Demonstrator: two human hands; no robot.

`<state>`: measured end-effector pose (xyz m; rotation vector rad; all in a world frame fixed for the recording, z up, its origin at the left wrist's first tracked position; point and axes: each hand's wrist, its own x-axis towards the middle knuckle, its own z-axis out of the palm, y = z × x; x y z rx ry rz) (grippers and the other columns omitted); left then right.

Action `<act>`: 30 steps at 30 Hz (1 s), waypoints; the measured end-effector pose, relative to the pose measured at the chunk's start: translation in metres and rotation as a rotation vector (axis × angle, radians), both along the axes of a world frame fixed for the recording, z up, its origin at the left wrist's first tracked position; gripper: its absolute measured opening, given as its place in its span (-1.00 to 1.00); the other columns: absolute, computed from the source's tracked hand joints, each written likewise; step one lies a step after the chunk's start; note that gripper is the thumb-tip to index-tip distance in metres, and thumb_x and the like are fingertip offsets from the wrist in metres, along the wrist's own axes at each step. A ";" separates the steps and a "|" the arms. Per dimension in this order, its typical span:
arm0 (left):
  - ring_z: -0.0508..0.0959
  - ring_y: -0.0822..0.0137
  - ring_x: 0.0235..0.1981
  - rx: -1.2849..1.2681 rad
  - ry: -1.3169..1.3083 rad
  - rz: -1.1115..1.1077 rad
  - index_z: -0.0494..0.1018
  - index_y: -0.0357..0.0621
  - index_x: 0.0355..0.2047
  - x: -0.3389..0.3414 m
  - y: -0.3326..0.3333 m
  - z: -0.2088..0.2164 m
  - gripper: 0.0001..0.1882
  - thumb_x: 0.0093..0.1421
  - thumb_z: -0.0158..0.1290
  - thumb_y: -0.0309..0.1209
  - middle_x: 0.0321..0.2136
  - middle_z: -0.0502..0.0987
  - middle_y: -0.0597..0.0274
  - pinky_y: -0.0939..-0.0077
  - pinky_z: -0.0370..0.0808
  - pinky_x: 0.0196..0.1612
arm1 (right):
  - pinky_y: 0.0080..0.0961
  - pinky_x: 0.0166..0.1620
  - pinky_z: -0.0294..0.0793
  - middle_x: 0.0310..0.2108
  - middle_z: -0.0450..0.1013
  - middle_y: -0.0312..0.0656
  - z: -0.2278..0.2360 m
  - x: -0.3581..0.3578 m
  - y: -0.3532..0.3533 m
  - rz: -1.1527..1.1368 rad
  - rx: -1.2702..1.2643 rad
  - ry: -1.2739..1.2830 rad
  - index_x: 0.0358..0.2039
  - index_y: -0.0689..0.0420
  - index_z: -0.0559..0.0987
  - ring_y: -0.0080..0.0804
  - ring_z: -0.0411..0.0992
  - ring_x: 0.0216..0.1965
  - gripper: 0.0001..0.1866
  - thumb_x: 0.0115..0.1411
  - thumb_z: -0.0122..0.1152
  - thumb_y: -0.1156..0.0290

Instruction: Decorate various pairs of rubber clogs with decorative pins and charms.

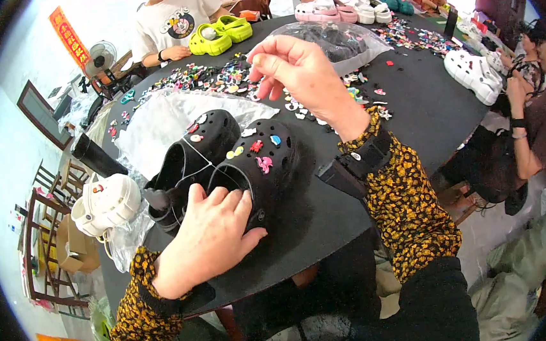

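Observation:
A pair of black clogs (268, 190) stands near the table's front edge, joined by a thin pale tie (202, 155). Small coloured charms, including a pink one (264, 165), sit in the holes of their uppers. My left hand (211, 236) grips the right-hand clog at its heel, the fingertips hooked inside the opening. Beyond the clogs my right hand (307, 78) is raised over the table, thumb and forefinger brought together in a pinch. Whatever lies between those fingertips, if anything, is too small to make out.
Loose charms (214, 79) spread across the black round table (408, 89). Clear plastic bags (172, 114) lie behind the clogs. A white clog (105, 203) is at left; lime-green clogs (211, 37) stand opposite. Other people sit around the table.

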<state>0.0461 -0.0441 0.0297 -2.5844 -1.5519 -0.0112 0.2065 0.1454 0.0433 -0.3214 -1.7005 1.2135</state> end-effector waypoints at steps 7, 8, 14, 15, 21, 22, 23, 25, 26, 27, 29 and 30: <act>0.46 0.08 -0.18 -0.067 -0.058 0.078 0.39 -0.36 -0.14 -0.023 0.013 0.008 -0.56 -0.04 0.14 -0.42 -0.01 0.43 0.00 0.29 0.29 -0.04 | -0.68 -0.34 0.45 -0.47 0.48 -0.30 -0.064 -0.020 0.032 0.077 -0.096 -0.044 -0.29 0.24 0.51 -0.64 0.43 -0.43 -0.87 0.23 0.08 0.45; 0.46 0.07 -0.19 -0.082 -0.079 0.093 0.41 -0.32 -0.16 -0.027 0.017 0.012 -0.59 -0.06 0.14 -0.46 0.01 0.43 0.04 0.28 0.29 -0.04 | -0.69 -0.33 0.43 -0.49 0.47 -0.32 -0.071 -0.022 0.034 0.006 -0.032 -0.118 -0.31 0.26 0.52 -0.66 0.42 -0.43 -0.88 0.22 0.08 0.48; 0.48 0.09 -0.21 -0.073 -0.102 0.109 0.44 -0.29 -0.19 -0.045 0.021 0.005 -0.63 -0.05 0.14 -0.45 -0.22 0.53 0.04 0.29 0.28 -0.02 | -0.65 -0.31 0.38 -0.47 0.49 -0.28 -0.081 -0.021 0.031 -0.141 0.022 -0.279 -0.34 0.31 0.53 -0.65 0.39 -0.41 -0.86 0.16 0.09 0.49; 0.48 0.10 -0.18 -0.095 -0.122 0.191 0.44 -0.28 -0.19 -0.040 0.021 0.004 -0.63 -0.05 0.15 -0.44 -0.25 0.53 0.02 0.28 0.27 0.00 | -0.64 -0.30 0.39 -0.46 0.50 -0.26 -0.084 -0.017 0.034 -0.143 0.031 -0.279 -0.34 0.30 0.54 -0.64 0.40 -0.40 -0.86 0.16 0.10 0.48; 0.47 -0.17 -0.57 -0.051 -0.382 0.349 0.33 -0.34 -0.43 -0.016 0.043 -0.006 -0.64 0.16 0.09 -0.22 -0.67 0.42 -0.15 0.12 0.37 -0.53 | -0.59 -0.35 0.38 -0.53 0.49 -0.26 -0.086 -0.014 0.038 -0.175 0.141 -0.358 -0.37 0.27 0.56 -0.65 0.37 -0.45 -0.85 0.12 0.15 0.45; 0.47 -0.16 -0.56 -0.032 -0.398 0.410 0.30 -0.32 -0.47 -0.017 0.045 -0.008 -0.63 0.16 0.08 -0.21 -0.67 0.42 -0.15 0.13 0.36 -0.53 | -0.58 -0.38 0.36 -0.55 0.48 -0.27 -0.084 -0.015 0.037 -0.168 0.161 -0.355 -0.38 0.27 0.56 -0.65 0.35 -0.48 -0.85 0.11 0.16 0.44; 0.48 -0.16 -0.55 -0.017 -0.422 0.458 0.27 -0.30 -0.52 -0.018 0.050 -0.013 -0.62 0.17 0.08 -0.21 -0.68 0.41 -0.16 0.14 0.36 -0.53 | -0.58 -0.38 0.36 -0.55 0.48 -0.27 -0.085 -0.013 0.036 -0.174 0.159 -0.358 -0.38 0.27 0.56 -0.65 0.35 -0.48 -0.85 0.11 0.16 0.44; 0.47 -0.15 -0.58 0.020 -0.445 0.434 0.25 -0.29 -0.56 -0.018 0.050 -0.023 -0.61 0.18 0.07 -0.22 -0.71 0.38 -0.15 0.15 0.34 -0.56 | -0.34 -0.31 0.44 -0.48 0.51 0.01 -0.086 -0.012 0.036 -0.171 0.140 -0.330 -0.42 0.23 0.57 -0.15 0.51 -0.42 -0.81 0.05 0.15 0.36; 0.46 -0.16 -0.59 0.059 -0.433 0.435 0.25 -0.29 -0.56 -0.017 0.049 -0.027 -0.61 0.18 0.07 -0.22 -0.72 0.38 -0.15 0.16 0.34 -0.56 | -0.34 -0.32 0.44 -0.49 0.51 0.00 -0.087 -0.012 0.035 -0.179 0.140 -0.331 -0.42 0.22 0.57 -0.16 0.51 -0.42 -0.82 0.05 0.15 0.37; 0.46 -0.16 -0.59 0.098 -0.421 0.438 0.25 -0.29 -0.57 -0.018 0.050 -0.030 -0.62 0.18 0.07 -0.23 -0.72 0.37 -0.15 0.16 0.34 -0.57 | -0.34 -0.32 0.44 -0.49 0.51 0.00 -0.087 -0.012 0.035 -0.183 0.134 -0.334 -0.42 0.22 0.57 -0.16 0.51 -0.42 -0.82 0.05 0.15 0.37; 0.46 -0.16 -0.59 0.070 -0.435 0.441 0.26 -0.29 -0.57 -0.020 0.052 -0.030 -0.63 0.18 0.07 -0.25 -0.71 0.38 -0.15 0.17 0.33 -0.57 | -0.34 -0.33 0.44 -0.49 0.51 0.00 -0.086 -0.010 0.034 -0.191 0.140 -0.369 -0.42 0.23 0.57 -0.18 0.51 -0.43 -0.82 0.06 0.15 0.37; 0.46 -0.16 -0.59 0.046 -0.482 0.441 0.26 -0.29 -0.56 -0.020 0.053 -0.031 -0.64 0.18 0.07 -0.26 -0.71 0.38 -0.15 0.17 0.33 -0.57 | -0.34 -0.33 0.44 -0.49 0.51 0.00 -0.087 -0.010 0.034 -0.195 0.137 -0.378 -0.42 0.23 0.57 -0.18 0.51 -0.43 -0.82 0.06 0.15 0.37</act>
